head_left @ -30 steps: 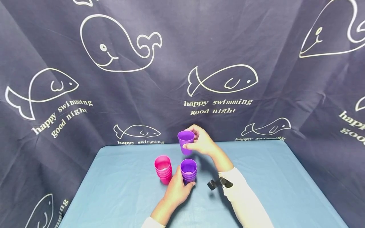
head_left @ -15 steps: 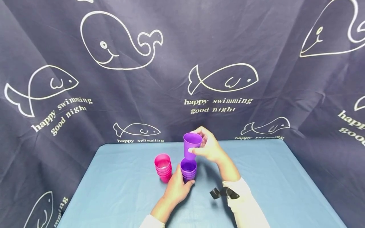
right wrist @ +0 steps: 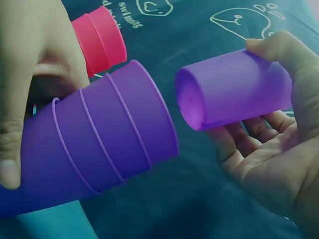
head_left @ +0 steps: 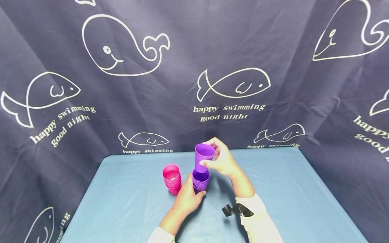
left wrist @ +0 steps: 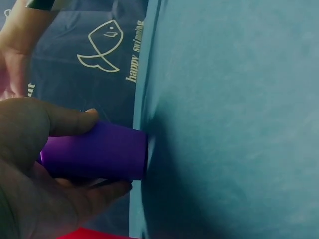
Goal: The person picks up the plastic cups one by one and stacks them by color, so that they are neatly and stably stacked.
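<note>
My left hand (head_left: 187, 199) grips a stack of several purple cups (right wrist: 107, 134) low down, thumb on one side and fingers on the other; the stack stands upright on the table. Above its mouth, my right hand (head_left: 224, 160) holds a single purple cup (head_left: 204, 156) between thumb and fingers, rim up. In the right wrist view a gap shows between this cup's base and the top rim of the stack. Just left of the left hand stands a stack of several pink cups (head_left: 172, 180), touched by neither hand.
A light blue cloth covers the table (head_left: 127, 206). Behind it hangs a dark curtain (head_left: 179, 121) with white whale and fish drawings. A small black device (head_left: 227, 210) sticks out from the right sleeve, above the table.
The right hand has carried the single purple cup right and nearer, from behind the purple stack to above its mouth. The left hand keeps its grip on the stack.
</note>
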`<act>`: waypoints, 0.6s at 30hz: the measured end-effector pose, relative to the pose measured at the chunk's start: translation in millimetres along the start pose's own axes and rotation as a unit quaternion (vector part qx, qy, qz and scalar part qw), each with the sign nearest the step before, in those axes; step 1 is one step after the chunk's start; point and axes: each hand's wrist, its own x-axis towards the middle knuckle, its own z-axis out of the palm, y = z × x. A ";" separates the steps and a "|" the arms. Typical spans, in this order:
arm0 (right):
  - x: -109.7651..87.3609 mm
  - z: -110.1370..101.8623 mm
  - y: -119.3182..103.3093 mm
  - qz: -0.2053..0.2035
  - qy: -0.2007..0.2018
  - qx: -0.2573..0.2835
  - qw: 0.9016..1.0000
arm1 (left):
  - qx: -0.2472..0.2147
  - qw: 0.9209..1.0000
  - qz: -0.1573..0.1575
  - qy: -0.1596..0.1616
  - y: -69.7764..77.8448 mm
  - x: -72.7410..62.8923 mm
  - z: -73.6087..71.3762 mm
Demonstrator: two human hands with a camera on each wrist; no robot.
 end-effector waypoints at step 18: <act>-6.8 -1.7 -12.9 -0.002 0.060 0.005 0.998 | -0.010 0.999 -0.025 -0.017 10.3 13.6 -6.6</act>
